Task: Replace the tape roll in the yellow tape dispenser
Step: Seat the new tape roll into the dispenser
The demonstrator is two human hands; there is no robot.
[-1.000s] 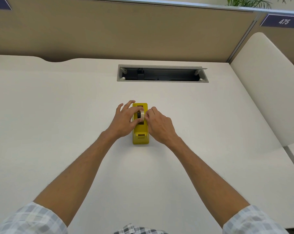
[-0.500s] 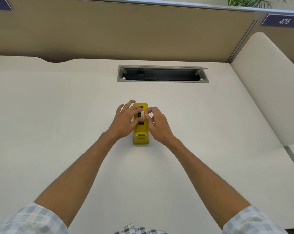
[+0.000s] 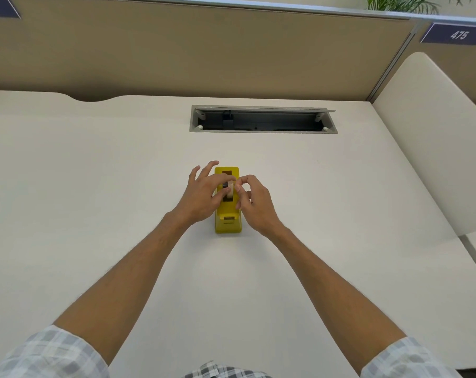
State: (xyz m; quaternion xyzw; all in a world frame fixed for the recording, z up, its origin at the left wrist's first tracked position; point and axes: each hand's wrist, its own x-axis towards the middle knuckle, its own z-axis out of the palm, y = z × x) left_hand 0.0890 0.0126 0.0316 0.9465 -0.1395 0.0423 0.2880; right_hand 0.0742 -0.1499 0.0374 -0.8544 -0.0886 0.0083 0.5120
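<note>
A yellow tape dispenser point(image 3: 228, 221) stands on the white desk point(image 3: 95, 186), its cutter end toward me. A pale tape roll point(image 3: 230, 190) sits upright over the dispenser's slot. My left hand point(image 3: 201, 195) pinches the roll from the left with thumb and forefinger, its other fingers spread. My right hand point(image 3: 254, 205) is at the roll's right side with fingertips curled against it. The lower part of the roll and the slot's inside are hidden by the fingers.
An open cable tray point(image 3: 262, 120) is cut into the desk behind the dispenser. A beige partition wall point(image 3: 204, 50) closes the back, and a white rounded divider point(image 3: 433, 148) stands at the right. Bare desk surface lies on both sides.
My right hand has lifted and its fingers have curled up onto the roll's right side. The left hand keeps its pinch; the roll sits slightly higher above the slot.
</note>
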